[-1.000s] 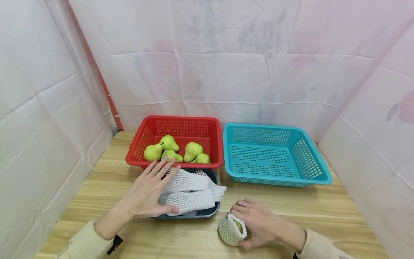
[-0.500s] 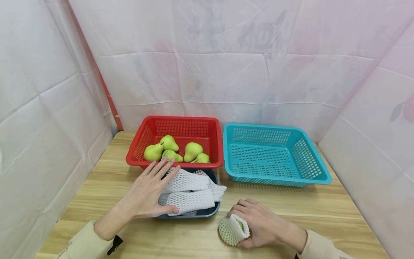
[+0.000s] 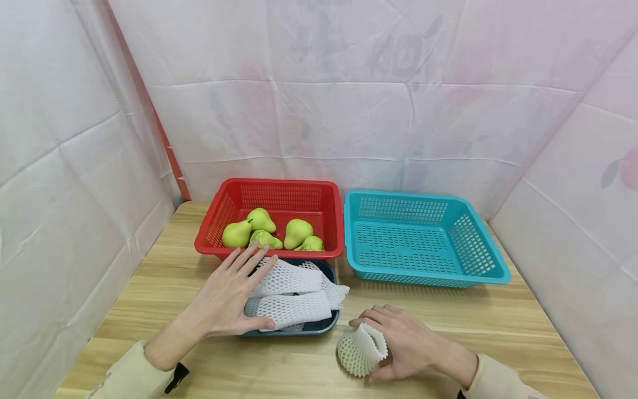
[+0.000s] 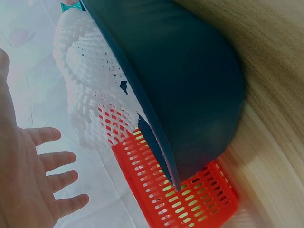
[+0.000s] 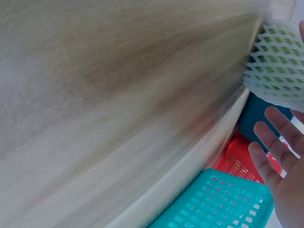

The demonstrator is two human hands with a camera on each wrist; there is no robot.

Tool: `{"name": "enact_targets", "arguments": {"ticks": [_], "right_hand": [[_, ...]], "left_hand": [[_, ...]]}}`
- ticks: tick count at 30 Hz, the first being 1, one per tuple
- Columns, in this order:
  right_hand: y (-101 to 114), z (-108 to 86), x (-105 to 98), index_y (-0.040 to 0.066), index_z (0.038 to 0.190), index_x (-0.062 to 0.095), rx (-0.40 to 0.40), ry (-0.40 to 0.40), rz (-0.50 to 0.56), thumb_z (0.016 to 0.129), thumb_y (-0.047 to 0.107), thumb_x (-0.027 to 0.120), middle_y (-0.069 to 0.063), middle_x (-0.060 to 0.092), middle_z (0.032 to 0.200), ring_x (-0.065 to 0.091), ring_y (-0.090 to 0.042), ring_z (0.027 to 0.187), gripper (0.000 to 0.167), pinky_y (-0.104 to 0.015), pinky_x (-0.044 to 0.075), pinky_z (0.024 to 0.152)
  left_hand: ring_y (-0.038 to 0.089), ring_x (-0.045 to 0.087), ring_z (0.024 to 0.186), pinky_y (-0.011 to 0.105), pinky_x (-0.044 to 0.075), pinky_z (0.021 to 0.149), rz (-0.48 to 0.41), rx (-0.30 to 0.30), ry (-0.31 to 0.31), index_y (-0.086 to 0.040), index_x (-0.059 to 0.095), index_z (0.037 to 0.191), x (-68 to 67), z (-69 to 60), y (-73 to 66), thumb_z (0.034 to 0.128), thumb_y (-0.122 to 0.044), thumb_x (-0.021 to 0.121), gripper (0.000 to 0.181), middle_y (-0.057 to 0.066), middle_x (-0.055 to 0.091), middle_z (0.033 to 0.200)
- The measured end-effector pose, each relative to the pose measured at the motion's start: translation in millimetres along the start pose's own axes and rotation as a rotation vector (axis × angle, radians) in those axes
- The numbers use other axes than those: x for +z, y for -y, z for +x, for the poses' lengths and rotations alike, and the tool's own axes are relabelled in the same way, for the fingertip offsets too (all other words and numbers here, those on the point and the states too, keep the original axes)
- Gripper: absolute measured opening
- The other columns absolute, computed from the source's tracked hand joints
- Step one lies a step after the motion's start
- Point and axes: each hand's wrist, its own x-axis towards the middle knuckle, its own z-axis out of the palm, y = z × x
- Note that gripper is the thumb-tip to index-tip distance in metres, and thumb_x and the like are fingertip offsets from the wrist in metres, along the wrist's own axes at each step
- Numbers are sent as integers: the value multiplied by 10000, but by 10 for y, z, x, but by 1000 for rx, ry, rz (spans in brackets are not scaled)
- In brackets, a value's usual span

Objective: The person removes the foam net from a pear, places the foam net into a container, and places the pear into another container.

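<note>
A pear in a white foam net sleeve (image 3: 360, 350) rests on the table at the front, its frilled mouth pointing up and right. My right hand (image 3: 411, 344) stands just beside it, thumb on the near side and fingers on the far side. In the right wrist view, several fingers (image 5: 280, 142) are extended below the sleeved pear (image 5: 278, 66); whether the thumb or forefinger touches it is hard to tell. My left hand (image 3: 230, 296) is spread over the left side of a dark blue tray (image 3: 319, 332) of foam net sleeves (image 3: 294, 310), holding nothing.
Behind the tray is a red basket (image 3: 326, 191) with several green pears (image 3: 298, 234). A turquoise basket (image 3: 423, 271) stands to its right. White sheets (image 3: 339, 111) hang around the back and sides of the wooden table (image 3: 498, 327).
My right hand has loosened and shifted slightly right from the sleeved pear. The sleeve's mouth has come more upright. My left hand has stayed in place.
</note>
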Motion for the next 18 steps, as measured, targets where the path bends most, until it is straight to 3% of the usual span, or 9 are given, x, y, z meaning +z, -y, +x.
{"name": "enact_targets", "arguments": {"ticks": [6, 18], "right_hand": [[4, -22, -16, 211, 1352, 617, 41, 28, 4, 707, 776, 819, 122, 688, 1232, 660, -84, 1103, 881, -429, 619, 930], [19, 18, 0, 277, 1161, 661, 20, -38, 22, 604, 656, 930, 201, 671, 991, 615, 22, 902, 725, -199, 532, 785]], "left_hand": [[391, 428, 1549, 585, 385, 1243, -2, 8, -10, -128, 447, 1605, 7, -9, -5, 756, -875, 643, 1148, 139, 459, 1664], [390, 418, 1554, 582, 371, 1255, -17, 1, -2, -137, 432, 1615, -7, -9, -25, 755, -845, 670, 1140, 132, 438, 1679]]}}
